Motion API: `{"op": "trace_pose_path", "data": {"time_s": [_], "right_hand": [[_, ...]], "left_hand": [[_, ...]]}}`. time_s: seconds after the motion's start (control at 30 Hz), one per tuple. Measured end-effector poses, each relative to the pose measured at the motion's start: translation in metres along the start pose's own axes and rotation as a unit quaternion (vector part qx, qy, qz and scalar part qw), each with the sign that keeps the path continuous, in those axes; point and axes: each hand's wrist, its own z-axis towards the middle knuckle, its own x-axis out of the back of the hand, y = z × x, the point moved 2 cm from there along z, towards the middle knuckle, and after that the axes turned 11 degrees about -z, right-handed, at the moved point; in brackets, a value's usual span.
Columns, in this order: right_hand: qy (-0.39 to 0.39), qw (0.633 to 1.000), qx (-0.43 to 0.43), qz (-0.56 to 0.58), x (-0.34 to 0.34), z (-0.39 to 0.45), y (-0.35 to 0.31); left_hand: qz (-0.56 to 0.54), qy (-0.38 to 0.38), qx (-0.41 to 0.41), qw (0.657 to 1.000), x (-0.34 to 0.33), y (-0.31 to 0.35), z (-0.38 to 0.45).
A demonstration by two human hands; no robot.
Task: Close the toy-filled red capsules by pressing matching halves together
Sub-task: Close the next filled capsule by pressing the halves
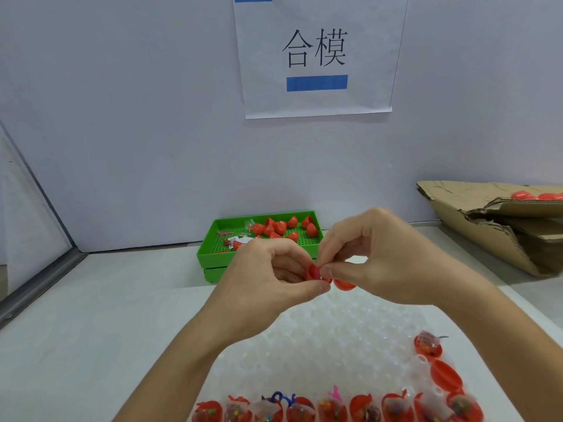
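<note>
**Two hands meet over an open capsule at the closing bench**

A person's left hand [274, 269] curls around a red capsule half [313, 272], its open mouth turned toward the right hand [380, 257], apparently so the contents can be tucked in before the halves meet. The right hand pinches thumb and forefinger at that rim, on what looks like a scrap of clear toy wrapping; a second red half [344, 284] shows just beneath its fingers, though whether those fingers actually grip it cannot be told. Both hands hover above a white bubble-textured mat [335, 330], likely laid to keep round shells from rolling. Along its near edge, a row of filled open halves [304, 409] sits mouth-up, awaiting lids. Behind, a green tray [213, 254] holds loose empty halves within easy reach, and a torn cardboard box [487, 226] at right holds more red capsules. A paper sign [316, 56] hangs on the wall.
</note>
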Motion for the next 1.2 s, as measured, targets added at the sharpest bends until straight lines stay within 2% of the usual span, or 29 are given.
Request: {"op": "trace_pose_path", "data": {"time_s": [0.27, 0.67, 0.9, 1.2], "right_hand": [[0.025, 0.998, -0.002, 0.061, 0.0012, 0.0007, -0.0036], [0.022, 1.000, -0.011, 0.015, 0.0049, 0.0008, -0.0009], [0.054, 0.996, -0.026, 0.061, 0.0030, 0.0011, -0.0015], [0.094, 0.994, -0.034, 0.043, 0.0011, 0.0019, -0.0068]], "left_hand": [[-0.019, -0.004, -0.007, 1.000, 0.0011, 0.0038, -0.0006], [-0.043, 0.033, -0.003, 0.999, -0.0005, 0.0056, -0.0009], [-0.055, 0.042, -0.009, 0.998, -0.0029, 0.0069, -0.0027], [-0.035, 0.069, -0.026, 0.997, -0.0015, 0.0086, -0.0020]]}}
